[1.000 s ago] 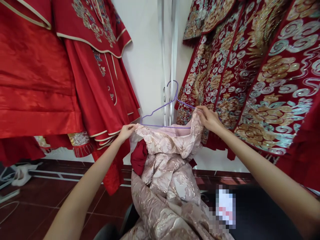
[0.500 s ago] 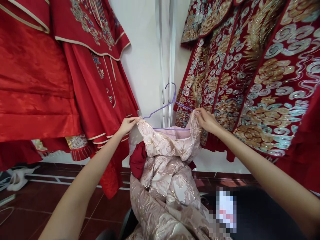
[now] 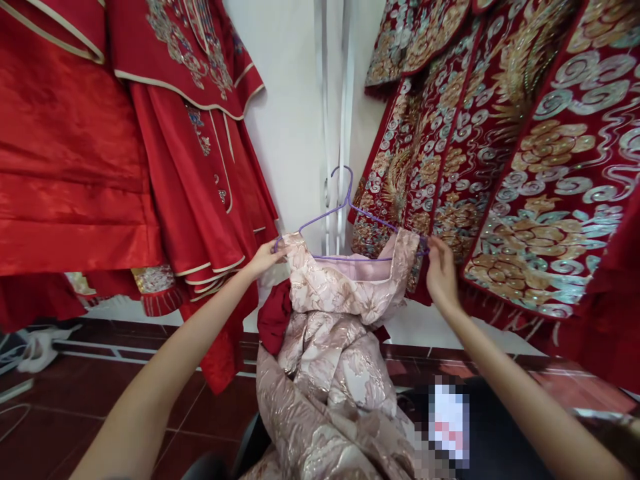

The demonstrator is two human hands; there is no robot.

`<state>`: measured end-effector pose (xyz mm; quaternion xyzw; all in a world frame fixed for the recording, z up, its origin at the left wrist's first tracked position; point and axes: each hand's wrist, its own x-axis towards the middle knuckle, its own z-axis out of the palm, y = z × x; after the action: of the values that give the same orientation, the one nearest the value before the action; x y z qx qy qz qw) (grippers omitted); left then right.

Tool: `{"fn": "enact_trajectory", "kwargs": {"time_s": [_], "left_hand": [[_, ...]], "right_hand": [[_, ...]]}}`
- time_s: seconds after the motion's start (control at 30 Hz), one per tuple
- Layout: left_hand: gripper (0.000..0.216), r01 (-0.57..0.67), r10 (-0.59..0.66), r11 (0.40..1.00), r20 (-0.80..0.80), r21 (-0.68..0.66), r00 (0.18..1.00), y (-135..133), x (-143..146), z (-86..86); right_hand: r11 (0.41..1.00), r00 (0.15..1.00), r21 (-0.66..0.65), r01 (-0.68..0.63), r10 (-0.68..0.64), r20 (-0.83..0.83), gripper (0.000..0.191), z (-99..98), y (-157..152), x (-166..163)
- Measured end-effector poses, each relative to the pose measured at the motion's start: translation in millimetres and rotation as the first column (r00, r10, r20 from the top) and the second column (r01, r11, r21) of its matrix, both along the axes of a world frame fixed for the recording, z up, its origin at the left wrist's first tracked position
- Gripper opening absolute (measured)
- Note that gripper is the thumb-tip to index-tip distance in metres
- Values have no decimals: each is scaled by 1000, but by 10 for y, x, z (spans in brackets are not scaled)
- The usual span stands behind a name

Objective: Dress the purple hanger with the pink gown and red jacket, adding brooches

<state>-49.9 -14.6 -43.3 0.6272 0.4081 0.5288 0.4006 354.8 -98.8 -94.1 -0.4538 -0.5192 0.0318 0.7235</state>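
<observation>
A pale pink brocade dress [image 3: 340,347] with a dark red lining hangs from a thin purple wire hanger [image 3: 345,220] held up in front of me. Both of its shoulder straps sit over the hanger's ends. My left hand [image 3: 267,257] pinches the left strap and the left end of the hanger. My right hand [image 3: 441,273] is closed around the right strap and the hanger's right tip. The rest of the dress falls in folds toward my lap.
Plain red embroidered garments [image 3: 150,153] hang on the left. Dark red robes with gold and silver embroidery [image 3: 500,147] hang on the right. A white wall with a vertical rail [image 3: 335,100] is between them. Dark red floor tiles [image 3: 75,413] lie below.
The right strap has been pulled out over the hanger's right end. My right hand slid outward and down to that end. My left hand rose slightly at the left end.
</observation>
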Motion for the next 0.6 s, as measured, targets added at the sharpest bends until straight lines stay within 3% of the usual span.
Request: {"fn": "enact_trajectory", "kwargs": {"time_s": [0.03, 0.1, 0.2, 0.3, 0.4, 0.5, 0.6], "left_hand": [[32, 3, -2, 998, 25, -65, 1000, -18, -40, -75], [37, 38, -29, 980, 46, -195, 998, -79, -127, -205], [36, 88, -97, 943, -11, -322, 995, -214, -253, -336], [37, 90, -158, 907, -135, -411, 978, -349, -339, -409], [36, 129, -218, 877, -146, -462, 965, -421, -393, -457], [33, 68, -166, 881, -171, -468, 971, -422, -442, -501], [31, -1, -175, 862, -299, -506, 938, -381, -465, -554]], "right_hand": [[1000, 988, -14, -19, 17, -154, 38, -208, -20, -29], [969, 916, -164, -184, 109, -385, 33, -582, -18, -77], [847, 871, -372, -379, 190, -453, 21, -866, 77, -101], [757, 852, -450, -474, 265, -452, 17, -812, 227, -73], [693, 834, -498, -522, 290, -470, 18, -666, 342, -11], [647, 830, -544, -534, 280, -482, 17, -632, 347, 44], [636, 846, -577, -513, 260, -466, 11, -704, 227, 7]]}}
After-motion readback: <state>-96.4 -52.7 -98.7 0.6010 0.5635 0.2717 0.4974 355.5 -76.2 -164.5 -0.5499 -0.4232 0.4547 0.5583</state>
